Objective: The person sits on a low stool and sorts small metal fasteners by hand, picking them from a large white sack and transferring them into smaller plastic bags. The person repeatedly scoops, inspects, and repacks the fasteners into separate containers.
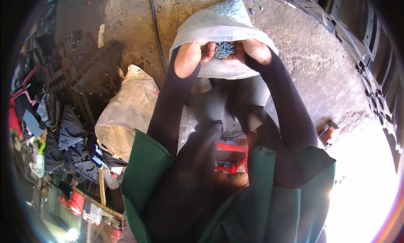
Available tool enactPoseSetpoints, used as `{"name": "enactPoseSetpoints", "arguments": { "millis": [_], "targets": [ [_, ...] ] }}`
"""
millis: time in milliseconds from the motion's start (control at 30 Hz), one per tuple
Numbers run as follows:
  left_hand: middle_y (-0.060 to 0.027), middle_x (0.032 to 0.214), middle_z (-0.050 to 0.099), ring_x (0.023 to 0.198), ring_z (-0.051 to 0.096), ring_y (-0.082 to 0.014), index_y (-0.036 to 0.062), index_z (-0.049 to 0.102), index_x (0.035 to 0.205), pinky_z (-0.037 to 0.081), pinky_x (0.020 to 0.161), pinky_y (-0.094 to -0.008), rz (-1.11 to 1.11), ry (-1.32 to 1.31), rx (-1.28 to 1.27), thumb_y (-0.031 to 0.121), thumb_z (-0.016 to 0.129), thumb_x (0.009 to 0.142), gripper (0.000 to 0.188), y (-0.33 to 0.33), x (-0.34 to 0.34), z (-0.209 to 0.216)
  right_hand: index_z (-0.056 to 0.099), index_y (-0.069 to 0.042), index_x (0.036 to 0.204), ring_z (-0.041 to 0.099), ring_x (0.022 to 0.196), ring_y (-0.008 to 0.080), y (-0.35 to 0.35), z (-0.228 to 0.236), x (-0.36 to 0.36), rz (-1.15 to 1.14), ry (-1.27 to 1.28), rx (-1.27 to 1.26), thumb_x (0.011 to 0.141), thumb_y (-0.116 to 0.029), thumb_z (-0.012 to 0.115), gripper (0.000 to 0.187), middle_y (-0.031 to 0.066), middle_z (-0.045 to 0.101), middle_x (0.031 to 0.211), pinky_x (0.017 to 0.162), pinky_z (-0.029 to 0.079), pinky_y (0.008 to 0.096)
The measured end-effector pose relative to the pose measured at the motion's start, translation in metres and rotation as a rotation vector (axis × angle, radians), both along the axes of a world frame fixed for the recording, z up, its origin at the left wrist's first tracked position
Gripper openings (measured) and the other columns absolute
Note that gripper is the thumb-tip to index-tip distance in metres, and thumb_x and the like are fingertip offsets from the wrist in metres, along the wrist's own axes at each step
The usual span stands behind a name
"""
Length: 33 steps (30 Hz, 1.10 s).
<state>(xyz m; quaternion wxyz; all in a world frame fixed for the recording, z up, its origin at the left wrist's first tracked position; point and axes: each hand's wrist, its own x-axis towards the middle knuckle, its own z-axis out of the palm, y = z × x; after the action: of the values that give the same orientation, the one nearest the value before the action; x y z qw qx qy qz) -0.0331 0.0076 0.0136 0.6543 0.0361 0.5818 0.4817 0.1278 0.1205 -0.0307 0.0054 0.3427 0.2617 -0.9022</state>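
Black plastic parts (70,129): lying in a pile at far left.
Tan sack (126,112): slumping just beside the pile.
Dark cable (155,32): running along the concrete floor (320,78), left of the bag.
Translucent bag (219,29): lying ahead of the person's legs, its mouth facing the body. The film is looking thin, soft and slippery; the load is probably weighing heavily and shifting. Gathered rim plus a palm beneath is offering the safest hold.
Left hand (189,60): reaching forward into the mouth, arm extending nearly straight, fingers curling inward. The grip is standing partly closed; whether it is holding screws or film, one cannot tell.
Screws (224,50): sitting loose between the hands inside the mouth. They are likely rigid, sliding over one another and pricking at the tips; scooping with cupped palms is suiting them.
Right hand (256,52): mirroring the left, forearm angling inward. The film is hiding most fingers, so the grip's closure and contents are remaining unclear.
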Motion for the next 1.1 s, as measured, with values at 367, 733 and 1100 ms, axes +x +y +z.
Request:
{"name": "enactPoseSetpoints", "arguments": {
  "millis": [367, 733, 1100],
  "targets": [
    [-0.0034, 0.088, 0.063, 0.074, 0.057, -0.0111, 0.0003, 0.062, 0.1, 0.044, 0.062, -0.0264, -0.177, 0.632, -0.05, 0.015, 0.062, 0.09, 0.017, -0.008, 0.023, 0.013, 0.042, -0.002, 0.135, 0.046, 0.123, 0.0275, -0.013, 0.028, 0.013, -0.247, 0.059, -0.232, 0.097, -0.023, 0.045, 0.044, 0.0155, 0.046, 0.134, 0.091, 0.05, 0.0505],
    [-0.0114, 0.068, 0.064, 0.06, 0.063, -0.0228, 0.005, 0.07, 0.093, 0.046, 0.057, -0.0338, -0.345, 1.183, 0.154, 0.008, 0.068, 0.083, 0.01, -0.011, 0.039, 0.023, 0.041, -0.003, 0.136, 0.045, 0.124, 0.0266, -0.016, 0.03, 0.015, -0.269, 0.025, -0.224, 0.095, -0.021, 0.046, 0.045, 0.0135, 0.045, 0.136, 0.095, 0.047, 0.0523],
    [-0.0143, 0.068, 0.064, 0.059, 0.062, -0.0337, 0.008, 0.062, 0.091, 0.048, 0.055, -0.043, -0.293, 1.345, 0.181, 0.007, 0.063, 0.084, 0.007, -0.014, 0.059, 0.012, 0.05, 0.005, 0.123, 0.06, 0.108, 0.0276, -0.017, 0.035, 0.016, -0.365, -0.059, -0.207, 0.089, -0.002, 0.047, 0.035, 0.0167, 0.059, 0.12, 0.092, 0.053, 0.0454]
  ]
}}
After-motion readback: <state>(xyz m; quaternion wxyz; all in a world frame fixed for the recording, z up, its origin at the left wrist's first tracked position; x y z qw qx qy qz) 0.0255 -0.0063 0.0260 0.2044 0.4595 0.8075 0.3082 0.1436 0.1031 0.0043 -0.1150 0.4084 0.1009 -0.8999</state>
